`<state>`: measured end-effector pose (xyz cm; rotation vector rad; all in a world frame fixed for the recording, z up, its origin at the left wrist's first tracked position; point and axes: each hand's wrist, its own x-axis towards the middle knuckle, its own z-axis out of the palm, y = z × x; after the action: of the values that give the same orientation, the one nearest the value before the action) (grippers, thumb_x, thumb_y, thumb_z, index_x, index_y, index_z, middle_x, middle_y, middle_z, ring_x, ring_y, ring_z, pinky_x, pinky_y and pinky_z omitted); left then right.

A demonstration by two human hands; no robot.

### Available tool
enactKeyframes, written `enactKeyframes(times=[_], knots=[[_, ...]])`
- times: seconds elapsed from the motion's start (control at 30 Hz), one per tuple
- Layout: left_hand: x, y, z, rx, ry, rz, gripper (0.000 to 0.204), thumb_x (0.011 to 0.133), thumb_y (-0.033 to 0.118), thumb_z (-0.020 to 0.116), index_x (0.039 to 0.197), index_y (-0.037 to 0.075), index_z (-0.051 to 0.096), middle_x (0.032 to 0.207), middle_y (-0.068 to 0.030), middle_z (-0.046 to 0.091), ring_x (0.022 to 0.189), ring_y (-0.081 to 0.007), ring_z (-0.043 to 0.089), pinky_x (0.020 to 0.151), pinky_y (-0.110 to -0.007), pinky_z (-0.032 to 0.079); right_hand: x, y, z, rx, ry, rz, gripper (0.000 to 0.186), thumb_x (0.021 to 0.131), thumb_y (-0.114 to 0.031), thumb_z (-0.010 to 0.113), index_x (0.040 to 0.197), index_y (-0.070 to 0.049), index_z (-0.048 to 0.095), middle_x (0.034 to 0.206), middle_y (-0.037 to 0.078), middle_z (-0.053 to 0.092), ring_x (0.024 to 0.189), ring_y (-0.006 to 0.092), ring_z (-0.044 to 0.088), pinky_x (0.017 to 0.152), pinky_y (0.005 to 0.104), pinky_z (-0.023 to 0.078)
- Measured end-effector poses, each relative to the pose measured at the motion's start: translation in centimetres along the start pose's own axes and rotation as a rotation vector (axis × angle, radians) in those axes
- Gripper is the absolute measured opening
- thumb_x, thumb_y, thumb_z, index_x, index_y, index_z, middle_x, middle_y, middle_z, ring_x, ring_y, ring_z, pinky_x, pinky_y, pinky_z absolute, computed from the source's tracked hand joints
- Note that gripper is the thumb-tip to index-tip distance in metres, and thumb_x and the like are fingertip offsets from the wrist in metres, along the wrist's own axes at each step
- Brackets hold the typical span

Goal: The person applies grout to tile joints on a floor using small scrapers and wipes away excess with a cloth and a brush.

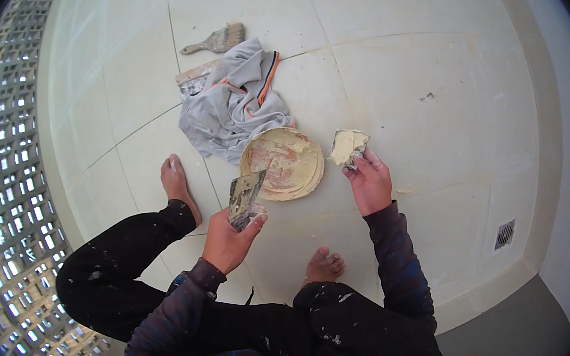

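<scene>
My left hand [227, 243] is closed around a flat putty scraper [244, 193], its grey blade smeared with paste. The blade stands upright over the near left rim of a shallow round dish [308, 186], coated inside with cream putty and pinkish patches. To the right of the dish, my right hand [370, 186] pinches a small squarish scraper [349, 144] by its near edge. A thick layer of cream putty covers its upper face. This scraper is held apart from the dish. Whether either scraper has a handle is hidden by the fingers.
A crumpled grey cloth [226, 111] with orange and dark trim lies behind the dish. It partly covers a wide flat blade [196, 78]; a paintbrush [216, 39] lies beyond. A floor drain [505, 235] is at right, a perforated screen [1, 167] at left. My bare feet flank the dish.
</scene>
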<state>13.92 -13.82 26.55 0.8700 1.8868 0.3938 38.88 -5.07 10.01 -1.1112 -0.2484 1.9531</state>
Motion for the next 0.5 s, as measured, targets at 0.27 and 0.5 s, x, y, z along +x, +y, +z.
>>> enactKeyframes(times=[0.27,0.5], knots=[[-5.3,5.9,-14.5,-0.114,0.311,-0.069,0.018,0.091,0.015,0.076,0.094,0.001,0.065,0.071,0.0034,0.056,0.060,-0.0047,0.047,0.056,-0.022,0.038,15.5,-3.2,15.2,-0.203,-0.315,-0.171,0.035,0.102,-0.017,0.058,0.131,0.003,0.061,0.117,0.006,0.070,0.104,0.0101,0.063,0.092,0.0284,0.049],[-10.9,6.1,-26.2,-0.039,0.705,0.048,0.037,0.094,0.018,0.071,0.124,-0.001,0.061,0.081,0.0027,0.057,0.056,-0.0033,0.044,0.050,-0.021,0.032,23.3,6.3,22.2,-0.877,-0.611,-0.417,0.036,0.097,-0.017,0.061,0.122,0.009,0.062,0.111,0.014,0.072,0.100,0.0165,0.064,0.090,0.0310,0.049]])
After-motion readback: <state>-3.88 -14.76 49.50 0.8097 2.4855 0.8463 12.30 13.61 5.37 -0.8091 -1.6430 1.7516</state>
